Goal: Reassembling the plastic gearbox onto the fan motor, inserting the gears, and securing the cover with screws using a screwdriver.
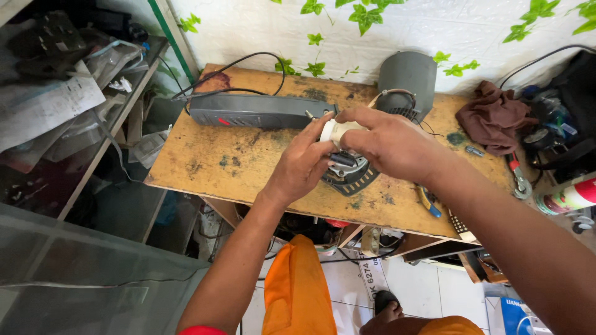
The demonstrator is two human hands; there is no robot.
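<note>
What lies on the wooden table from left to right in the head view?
Long grey casing → left hand → white cylindrical part held in both hands → right hand → brown cloth → pliers at the right edge.

Worn, stained wooden surface [205,164] against a white wall. On it: a long dark grey casing [257,111] with black cables toward the back left, a grey fan housing [406,84] at the back, a black round ribbed part [351,177] mid-front. Right end: crumpled brown rag [493,118], red-handled pliers [516,174], blue-handled tool [428,203] near the front edge.
</note>
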